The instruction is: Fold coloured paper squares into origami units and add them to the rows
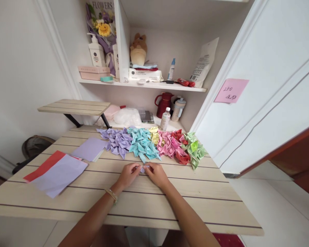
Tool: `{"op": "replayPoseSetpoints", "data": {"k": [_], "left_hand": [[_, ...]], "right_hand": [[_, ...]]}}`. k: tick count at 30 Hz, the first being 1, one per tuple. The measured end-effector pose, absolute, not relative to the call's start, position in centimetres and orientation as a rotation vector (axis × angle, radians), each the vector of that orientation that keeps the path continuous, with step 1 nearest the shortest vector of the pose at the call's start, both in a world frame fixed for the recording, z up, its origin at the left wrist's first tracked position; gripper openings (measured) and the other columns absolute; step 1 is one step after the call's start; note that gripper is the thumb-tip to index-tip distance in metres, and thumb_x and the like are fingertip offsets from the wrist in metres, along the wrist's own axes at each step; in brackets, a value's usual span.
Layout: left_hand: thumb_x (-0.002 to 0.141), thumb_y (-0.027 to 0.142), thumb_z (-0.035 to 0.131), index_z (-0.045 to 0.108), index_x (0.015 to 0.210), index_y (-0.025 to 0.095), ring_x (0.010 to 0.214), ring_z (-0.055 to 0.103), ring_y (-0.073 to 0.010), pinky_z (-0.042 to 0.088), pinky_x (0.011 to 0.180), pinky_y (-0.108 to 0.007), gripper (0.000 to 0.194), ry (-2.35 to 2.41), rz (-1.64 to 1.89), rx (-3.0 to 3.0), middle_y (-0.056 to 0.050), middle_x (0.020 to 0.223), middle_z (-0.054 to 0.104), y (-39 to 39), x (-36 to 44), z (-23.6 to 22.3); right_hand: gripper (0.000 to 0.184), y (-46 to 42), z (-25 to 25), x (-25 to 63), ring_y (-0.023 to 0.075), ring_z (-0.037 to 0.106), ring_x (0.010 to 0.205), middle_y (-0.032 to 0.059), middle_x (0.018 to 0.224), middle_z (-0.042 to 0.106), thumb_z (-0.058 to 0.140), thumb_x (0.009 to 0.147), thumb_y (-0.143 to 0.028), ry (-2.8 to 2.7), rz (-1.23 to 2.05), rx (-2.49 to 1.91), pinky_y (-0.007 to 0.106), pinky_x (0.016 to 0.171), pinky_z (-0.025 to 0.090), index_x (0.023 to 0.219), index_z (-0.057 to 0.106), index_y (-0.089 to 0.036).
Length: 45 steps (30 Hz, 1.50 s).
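Note:
A small piece of folded lavender paper [142,169] shows between my two hands at the middle of the table. My left hand [129,175] pinches it from the left, with a bracelet on that wrist. From the other side, my right hand [156,173] grips it with thumb and fingers. Most of the paper is hidden behind the fingers. Just beyond lie heaps of folded paper pieces: purple [119,141], turquoise [143,144], yellow [154,135], pink [169,144], red [182,157] and green [195,151].
Flat lavender sheets [64,175] lie over a red sheet [45,166] at left, near a purple stack [89,149]. A small raised stand [74,105] is at the back left. A clear bottle [165,120] and a red jug [164,104] stand behind the heaps.

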State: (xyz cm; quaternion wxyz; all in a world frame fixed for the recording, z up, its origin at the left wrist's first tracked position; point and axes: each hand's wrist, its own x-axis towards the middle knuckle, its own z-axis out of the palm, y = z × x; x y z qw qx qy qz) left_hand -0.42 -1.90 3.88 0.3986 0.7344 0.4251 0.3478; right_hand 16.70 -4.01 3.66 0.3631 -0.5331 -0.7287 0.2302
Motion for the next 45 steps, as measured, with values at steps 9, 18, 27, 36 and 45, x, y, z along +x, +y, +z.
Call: {"op": "replayPoseSetpoints", "data": {"k": [9,18,27,36,45], "left_hand": [[0.080,0.041,0.047,0.064,0.073,0.016,0.055,0.051,-0.0139,0.038,0.050,-0.021,0.031,1.076,0.875,1.886,0.000,0.057,0.057,-1.96,-0.35,4.04],[0.080,0.040,0.048,0.064,0.073,0.015,0.055,0.047,-0.0131,0.034,0.050,-0.021,0.030,1.073,0.872,1.936,0.000,0.059,0.056,-1.96,-0.26,4.21],[0.079,0.039,0.050,0.065,0.073,0.016,0.054,0.047,-0.0130,0.034,0.049,-0.021,0.029,1.072,0.883,1.937,0.001,0.058,0.055,-1.96,-0.24,4.30],[0.080,0.040,0.048,0.065,0.076,0.016,0.055,0.048,-0.0137,0.036,0.050,-0.021,0.029,1.080,0.879,1.914,0.000,0.058,0.056,-1.97,-0.27,4.27],[0.079,0.041,0.049,0.065,0.077,0.015,0.055,0.049,-0.0141,0.036,0.051,-0.022,0.031,1.086,0.885,1.914,0.000,0.059,0.057,-1.89,-0.27,4.06]], "right_hand": [[0.020,-3.98,3.58,16.74,0.0147,0.057,0.061,0.0030,0.071,0.068,0.049,0.082,-0.023,-1.891,0.588,-1.376,0.022,0.059,0.039,0.088,0.067,-0.018],[0.019,-3.96,3.59,16.79,0.0170,0.060,0.067,0.0042,0.077,0.069,0.051,0.080,-0.021,-1.905,0.584,-1.385,0.023,0.064,0.041,0.089,0.068,-0.019],[0.020,-3.92,3.54,16.80,0.0175,0.060,0.068,0.0045,0.078,0.070,0.051,0.080,-0.021,-1.905,0.588,-1.396,0.024,0.065,0.041,0.090,0.068,-0.019],[0.020,-3.96,3.57,16.72,0.0167,0.060,0.066,0.0039,0.076,0.069,0.050,0.081,-0.023,-1.902,0.578,-1.394,0.023,0.063,0.040,0.090,0.067,-0.019],[0.019,-3.88,3.38,16.76,0.0162,0.059,0.065,0.0029,0.075,0.069,0.051,0.080,-0.022,-1.898,0.567,-1.386,0.023,0.063,0.040,0.089,0.068,-0.020]]}}
